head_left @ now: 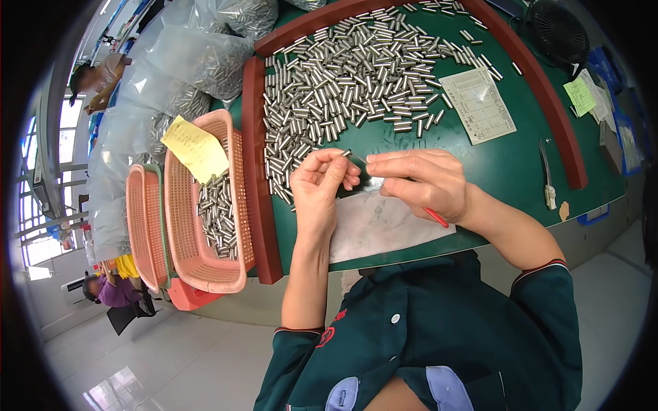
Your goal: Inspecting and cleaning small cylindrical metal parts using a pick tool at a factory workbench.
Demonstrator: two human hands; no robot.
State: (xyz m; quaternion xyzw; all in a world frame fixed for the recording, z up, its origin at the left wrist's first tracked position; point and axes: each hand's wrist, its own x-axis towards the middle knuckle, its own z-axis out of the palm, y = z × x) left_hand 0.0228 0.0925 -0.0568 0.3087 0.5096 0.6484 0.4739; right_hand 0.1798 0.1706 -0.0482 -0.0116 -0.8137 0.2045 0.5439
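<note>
My left hand (317, 179) pinches a small metal cylinder (346, 153) between thumb and forefinger. Opposite it, my right hand (425, 177) grips a thin tool with a red handle (436, 218); the handle's end sticks out below the palm. The tool's fine tip points at the cylinder's end, and I cannot make out whether they touch. Beneath both hands lies a whitish sheet (391, 229) on the green tabletop (507, 178). A broad heap of similar metal cylinders (343, 82) spreads just beyond my hands.
Dark red rails (258, 164) border the work surface. A printed card (478, 105) and a slim bladed tool (547, 178) lie to the right. At left stand pink baskets (179, 226), one holding cylinders under a yellow note (195, 147), and filled plastic bags (199, 58). A black fan (558, 34) is at far right.
</note>
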